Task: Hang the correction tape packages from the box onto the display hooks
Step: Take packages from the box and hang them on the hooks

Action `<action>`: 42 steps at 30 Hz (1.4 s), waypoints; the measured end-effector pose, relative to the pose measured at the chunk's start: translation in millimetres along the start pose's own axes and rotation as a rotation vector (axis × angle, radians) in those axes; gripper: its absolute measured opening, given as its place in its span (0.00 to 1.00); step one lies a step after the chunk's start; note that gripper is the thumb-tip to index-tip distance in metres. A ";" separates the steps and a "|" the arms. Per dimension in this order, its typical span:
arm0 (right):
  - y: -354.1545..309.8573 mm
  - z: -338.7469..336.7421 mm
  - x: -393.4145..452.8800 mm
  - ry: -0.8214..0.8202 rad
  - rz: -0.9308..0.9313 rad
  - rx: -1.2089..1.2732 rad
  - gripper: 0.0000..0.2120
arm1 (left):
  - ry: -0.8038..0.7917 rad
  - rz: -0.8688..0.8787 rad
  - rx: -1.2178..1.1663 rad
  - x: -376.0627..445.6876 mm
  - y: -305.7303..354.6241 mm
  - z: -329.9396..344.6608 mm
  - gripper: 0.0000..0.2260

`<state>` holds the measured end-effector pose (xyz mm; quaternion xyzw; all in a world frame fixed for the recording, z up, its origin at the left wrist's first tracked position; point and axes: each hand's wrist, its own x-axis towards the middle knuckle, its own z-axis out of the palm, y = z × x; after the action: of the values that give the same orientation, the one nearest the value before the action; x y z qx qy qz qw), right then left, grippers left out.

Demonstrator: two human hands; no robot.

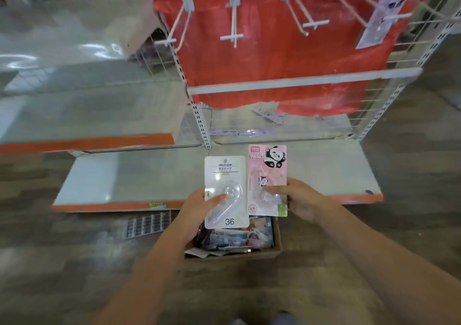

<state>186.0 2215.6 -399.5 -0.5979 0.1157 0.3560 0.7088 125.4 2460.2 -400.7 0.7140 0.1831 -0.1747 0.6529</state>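
Two pkgs are up in front of you, side by side over the box [249,252], edges just overlapping. Wood-look floor [62,262], low grey shelf [149,175] w/ orange front edge at 12 o'clock, wire display rack w/ red backing [274,58] above it. White hooks [233,18] stick out at 12; one panda pkg [384,15] hangs at 1 o'clock. Your left hand [197,212] pinches the white pkg [225,192], marked "36", thumb on its clear blister. Your right hand [301,200] pinches the pink panda pkg [267,180], thumb across its front. Box holds more mixed pkgs.
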 end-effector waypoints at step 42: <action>-218.5 -318.5 -59.6 0.352 -0.341 -0.002 0.03 | -0.077 0.040 -0.256 145.7 227.8 328.0 0.21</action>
<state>366.9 1890.6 -279.4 -0.6623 0.1344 0.1216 0.7270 360.6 2120.0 -302.5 0.6211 0.1642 -0.1642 0.7486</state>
